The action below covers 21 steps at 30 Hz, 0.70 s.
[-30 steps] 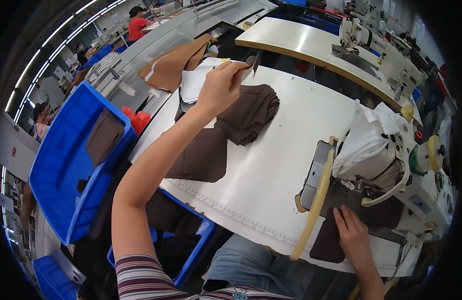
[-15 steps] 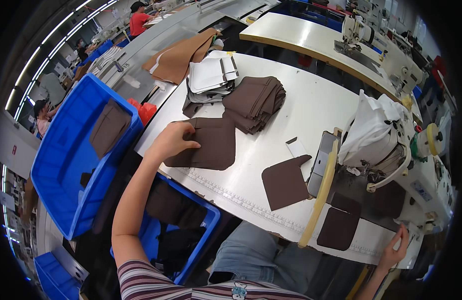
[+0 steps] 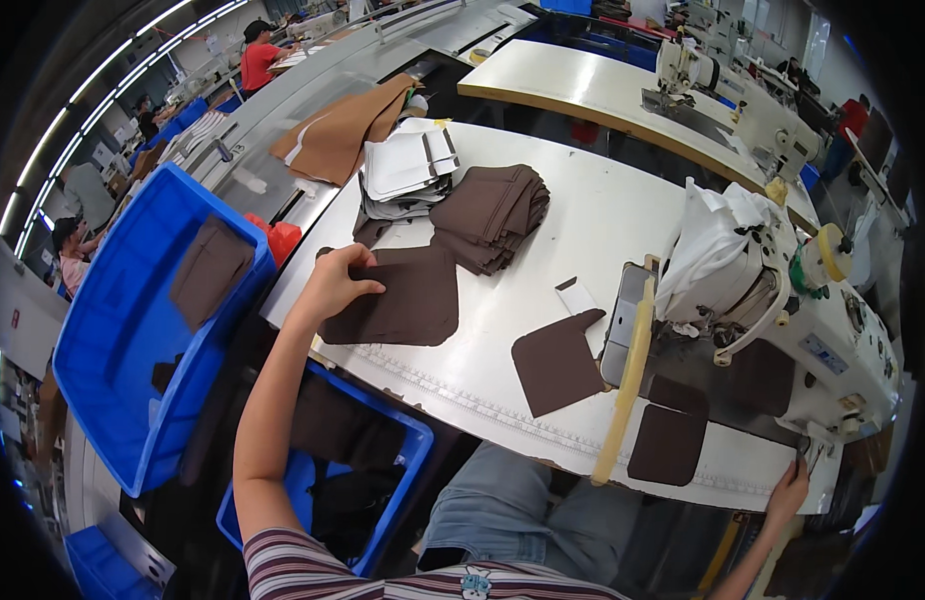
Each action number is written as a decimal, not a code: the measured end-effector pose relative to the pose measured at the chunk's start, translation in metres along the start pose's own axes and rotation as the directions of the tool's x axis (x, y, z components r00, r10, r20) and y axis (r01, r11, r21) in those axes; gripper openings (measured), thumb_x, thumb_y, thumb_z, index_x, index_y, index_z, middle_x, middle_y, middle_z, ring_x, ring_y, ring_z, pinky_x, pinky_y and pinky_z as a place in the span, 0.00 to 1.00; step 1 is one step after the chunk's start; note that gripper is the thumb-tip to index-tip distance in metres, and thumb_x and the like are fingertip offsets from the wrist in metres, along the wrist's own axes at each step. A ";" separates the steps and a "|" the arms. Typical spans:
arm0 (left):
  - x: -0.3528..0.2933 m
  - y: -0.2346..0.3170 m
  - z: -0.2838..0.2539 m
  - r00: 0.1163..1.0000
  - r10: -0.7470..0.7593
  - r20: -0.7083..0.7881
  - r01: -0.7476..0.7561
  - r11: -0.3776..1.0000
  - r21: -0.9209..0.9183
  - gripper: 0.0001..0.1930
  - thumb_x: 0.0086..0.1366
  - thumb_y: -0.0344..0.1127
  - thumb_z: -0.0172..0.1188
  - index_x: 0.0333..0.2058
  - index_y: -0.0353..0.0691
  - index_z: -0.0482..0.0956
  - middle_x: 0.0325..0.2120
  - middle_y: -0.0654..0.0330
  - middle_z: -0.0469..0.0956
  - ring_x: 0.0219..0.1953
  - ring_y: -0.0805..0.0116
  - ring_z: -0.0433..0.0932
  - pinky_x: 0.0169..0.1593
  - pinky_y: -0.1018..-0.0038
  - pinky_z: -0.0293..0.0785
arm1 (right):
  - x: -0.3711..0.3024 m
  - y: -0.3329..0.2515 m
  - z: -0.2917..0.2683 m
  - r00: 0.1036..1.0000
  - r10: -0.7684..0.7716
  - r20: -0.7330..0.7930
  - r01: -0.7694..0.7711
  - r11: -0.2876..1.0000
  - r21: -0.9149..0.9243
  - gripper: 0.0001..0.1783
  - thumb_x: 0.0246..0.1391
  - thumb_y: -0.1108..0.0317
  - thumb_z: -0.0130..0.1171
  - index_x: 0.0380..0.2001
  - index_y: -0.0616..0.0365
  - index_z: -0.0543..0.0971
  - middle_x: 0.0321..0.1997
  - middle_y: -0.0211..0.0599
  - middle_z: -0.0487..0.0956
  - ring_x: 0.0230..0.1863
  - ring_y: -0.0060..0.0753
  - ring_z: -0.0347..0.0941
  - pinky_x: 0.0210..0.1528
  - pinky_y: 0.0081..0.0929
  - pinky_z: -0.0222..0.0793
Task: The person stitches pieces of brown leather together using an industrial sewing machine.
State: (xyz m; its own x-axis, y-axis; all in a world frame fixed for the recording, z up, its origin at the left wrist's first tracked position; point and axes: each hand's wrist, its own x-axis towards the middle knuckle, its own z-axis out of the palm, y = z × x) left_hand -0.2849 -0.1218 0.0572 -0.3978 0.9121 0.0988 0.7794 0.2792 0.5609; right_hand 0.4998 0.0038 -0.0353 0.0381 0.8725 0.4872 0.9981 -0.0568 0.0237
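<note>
My left hand [image 3: 341,282] pinches the left part of a dark brown fabric panel [image 3: 415,300] lying near the table's front edge. Behind that panel are a stack of brown fabric pieces [image 3: 491,218] and a pile of white pieces [image 3: 407,168]. Over at the table's right end, my right hand [image 3: 789,490] has its fingers closed around something small and dark that I cannot make out, close to the sewing machine [image 3: 773,285]. Two more brown pieces lie toward the machine: a notched one [image 3: 557,364] and a rounded one [image 3: 667,444].
A pale yellow strip [image 3: 626,385] arches beside a phone-like device [image 3: 623,325]. A blue bin [image 3: 113,330] with brown pieces stands at left, and another blue bin [image 3: 415,470] sits below the table. Brown sheets [image 3: 343,130] lie at the back. Other people work in the distance.
The view has shifted slightly. My left hand still grips the panel, whose left side now looks more lifted or turned. My right hand's fingers have drawn in closer together at the table's right end.
</note>
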 end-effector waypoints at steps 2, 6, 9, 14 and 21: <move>-0.005 0.007 -0.006 0.999 -0.033 -0.001 0.033 0.997 -0.066 0.15 0.47 0.30 0.73 0.33 0.36 0.77 0.28 0.61 0.80 0.35 0.70 0.78 0.43 0.74 0.71 | 0.005 -0.012 -0.013 0.972 0.182 0.151 -0.188 0.982 0.026 0.19 0.61 0.65 0.49 0.50 0.66 0.74 0.42 0.63 0.78 0.43 0.63 0.74 0.46 0.44 0.69; -0.020 0.045 -0.024 0.998 -0.060 0.028 0.066 0.945 -0.321 0.10 0.50 0.26 0.70 0.31 0.34 0.79 0.26 0.64 0.80 0.33 0.78 0.77 0.41 0.79 0.72 | 0.012 -0.001 -0.029 0.959 0.163 0.231 -0.146 0.985 -0.088 0.18 0.60 0.68 0.49 0.51 0.66 0.74 0.40 0.63 0.78 0.43 0.60 0.76 0.45 0.44 0.70; -0.040 0.094 -0.040 0.977 0.173 0.121 -0.106 0.898 -0.427 0.07 0.52 0.26 0.70 0.28 0.34 0.80 0.26 0.66 0.80 0.31 0.80 0.77 0.38 0.82 0.73 | 0.002 -0.017 -0.074 0.981 0.079 0.178 -0.161 0.840 0.519 0.16 0.60 0.78 0.48 0.51 0.66 0.72 0.39 0.47 0.78 0.36 0.37 0.77 0.40 0.31 0.73; -0.045 0.185 -0.010 0.548 0.596 0.587 -0.294 0.794 -0.532 0.08 0.53 0.28 0.69 0.33 0.35 0.83 0.27 0.59 0.83 0.31 0.68 0.82 0.38 0.77 0.75 | 0.012 -0.183 -0.154 0.914 -0.302 0.271 -0.080 0.521 0.850 0.13 0.55 0.82 0.47 0.44 0.64 0.73 0.25 0.36 0.76 0.26 0.22 0.74 0.32 0.21 0.71; -0.035 0.226 0.107 0.306 0.770 0.560 -0.579 0.617 -0.533 0.06 0.58 0.29 0.62 0.34 0.37 0.83 0.30 0.57 0.83 0.32 0.57 0.80 0.40 0.68 0.75 | 0.008 -0.291 -0.105 0.558 -0.791 0.250 -0.315 0.078 0.946 0.18 0.57 0.64 0.61 0.47 0.60 0.73 0.39 0.32 0.76 0.43 0.21 0.72 0.47 0.22 0.67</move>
State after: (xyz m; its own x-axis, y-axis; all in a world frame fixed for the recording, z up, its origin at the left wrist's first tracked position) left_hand -0.0431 -0.0582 0.0922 0.7494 0.6621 0.0023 0.4536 -0.5159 0.7267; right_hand 0.2045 -0.0238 0.0538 -0.7563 0.6533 0.0345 0.1112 0.1803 -0.9773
